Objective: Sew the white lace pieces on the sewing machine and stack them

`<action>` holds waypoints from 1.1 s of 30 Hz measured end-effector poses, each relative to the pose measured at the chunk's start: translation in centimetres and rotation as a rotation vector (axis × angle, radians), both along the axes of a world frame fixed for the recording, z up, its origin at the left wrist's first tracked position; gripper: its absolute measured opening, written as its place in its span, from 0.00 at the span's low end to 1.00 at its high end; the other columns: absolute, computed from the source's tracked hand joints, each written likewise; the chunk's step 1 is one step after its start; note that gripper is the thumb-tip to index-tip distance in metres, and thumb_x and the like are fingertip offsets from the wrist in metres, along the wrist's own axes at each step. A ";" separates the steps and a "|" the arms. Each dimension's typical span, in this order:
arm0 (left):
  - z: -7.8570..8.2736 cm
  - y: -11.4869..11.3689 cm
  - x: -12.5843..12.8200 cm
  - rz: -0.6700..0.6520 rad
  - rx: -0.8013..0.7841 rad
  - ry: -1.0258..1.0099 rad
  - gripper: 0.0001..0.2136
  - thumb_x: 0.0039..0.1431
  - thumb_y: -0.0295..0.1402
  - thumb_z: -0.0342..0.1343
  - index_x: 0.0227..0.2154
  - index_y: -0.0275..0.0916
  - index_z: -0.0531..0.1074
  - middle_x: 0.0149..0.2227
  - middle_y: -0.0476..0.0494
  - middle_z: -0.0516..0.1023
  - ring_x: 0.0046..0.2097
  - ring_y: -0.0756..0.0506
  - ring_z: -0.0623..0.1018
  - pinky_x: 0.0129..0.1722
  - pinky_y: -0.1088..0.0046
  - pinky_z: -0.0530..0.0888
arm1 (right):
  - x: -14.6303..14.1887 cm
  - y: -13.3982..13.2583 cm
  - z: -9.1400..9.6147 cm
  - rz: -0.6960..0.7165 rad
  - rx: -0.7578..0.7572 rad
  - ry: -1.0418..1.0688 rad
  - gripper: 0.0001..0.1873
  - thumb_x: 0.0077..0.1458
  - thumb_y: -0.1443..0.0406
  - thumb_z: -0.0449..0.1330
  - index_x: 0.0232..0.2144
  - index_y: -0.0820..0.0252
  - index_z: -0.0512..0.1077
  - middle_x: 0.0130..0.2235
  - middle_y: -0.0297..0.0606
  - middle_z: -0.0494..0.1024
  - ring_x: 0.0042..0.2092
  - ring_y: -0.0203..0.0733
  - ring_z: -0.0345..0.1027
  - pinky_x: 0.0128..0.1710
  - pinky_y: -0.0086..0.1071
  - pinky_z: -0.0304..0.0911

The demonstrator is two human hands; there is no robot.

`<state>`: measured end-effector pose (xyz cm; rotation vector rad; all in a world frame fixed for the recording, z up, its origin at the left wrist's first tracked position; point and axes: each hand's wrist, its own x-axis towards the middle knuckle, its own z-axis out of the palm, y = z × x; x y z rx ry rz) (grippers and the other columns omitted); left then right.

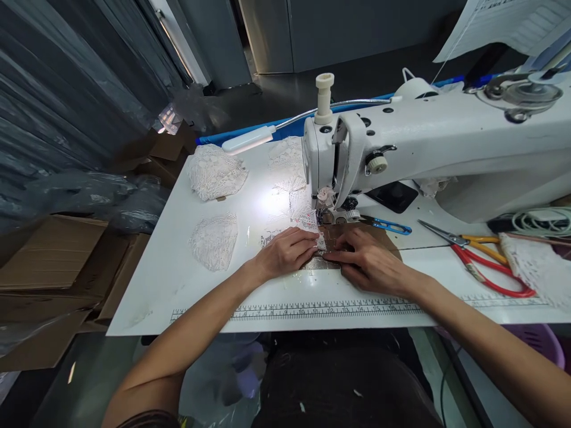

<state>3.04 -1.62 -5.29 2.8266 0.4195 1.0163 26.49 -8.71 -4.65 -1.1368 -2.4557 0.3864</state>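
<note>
A strip of white lace (pixel 320 242) lies under the needle area of a white sewing machine (pixel 321 160). My left hand (pixel 289 254) is closed on the lace, fingers together and pressed down left of the presser foot (pixel 328 217). From the right, my right hand (pixel 368 260) meets the same lace with bent fingertips, the index finger reaching to its edge; its exact grip is partly hidden. Beneath both hands is a flat brown piece (pixel 388 241) on the white table (pixel 267 294). More lace (pixel 298 205) spreads behind the foot.
Lace cups (pixel 216 172) and another lace piece (pixel 214 242) lie at left. Blue thread snips (pixel 388 225) and red-and-yellow-handled scissors (pixel 482 255) sit at right. A lamp (pixel 248 140) lights the table. A printed ruler (pixel 289 311) runs along the front edge; cardboard boxes (pixel 53 255) stand left.
</note>
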 end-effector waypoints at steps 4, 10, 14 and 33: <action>0.1 -0.1 0.0 -0.014 0.034 0.030 0.02 0.63 0.26 0.56 0.36 0.35 0.73 0.41 0.40 0.80 0.38 0.48 0.79 0.38 0.68 0.79 | -0.3 -0.3 -0.2 -0.041 0.001 -0.016 0.23 0.55 0.69 0.54 0.52 0.50 0.74 0.44 0.46 0.71 0.47 0.51 0.63 0.44 0.46 0.64; 0.3 -0.3 -0.1 0.003 0.165 0.144 0.04 0.64 0.28 0.55 0.35 0.35 0.73 0.40 0.42 0.81 0.36 0.48 0.78 0.35 0.69 0.76 | -0.8 -0.9 0.0 -0.090 0.001 -0.054 0.22 0.56 0.69 0.53 0.52 0.55 0.73 0.44 0.48 0.71 0.46 0.52 0.62 0.43 0.48 0.62; 0.7 -0.6 0.0 0.014 0.315 0.187 0.03 0.63 0.25 0.55 0.33 0.34 0.73 0.41 0.42 0.81 0.35 0.48 0.77 0.33 0.70 0.74 | -0.6 -0.5 0.3 -0.085 -0.022 -0.025 0.21 0.56 0.69 0.53 0.50 0.54 0.74 0.43 0.46 0.72 0.46 0.51 0.64 0.45 0.47 0.63; -0.1 -0.2 -0.3 0.010 0.026 0.110 0.05 0.64 0.30 0.56 0.37 0.36 0.74 0.43 0.42 0.81 0.38 0.49 0.79 0.38 0.69 0.77 | -1.4 3.2 0.3 -0.223 0.032 -0.179 0.20 0.63 0.63 0.48 0.54 0.56 0.70 0.41 0.46 0.74 0.37 0.48 0.69 0.35 0.39 0.62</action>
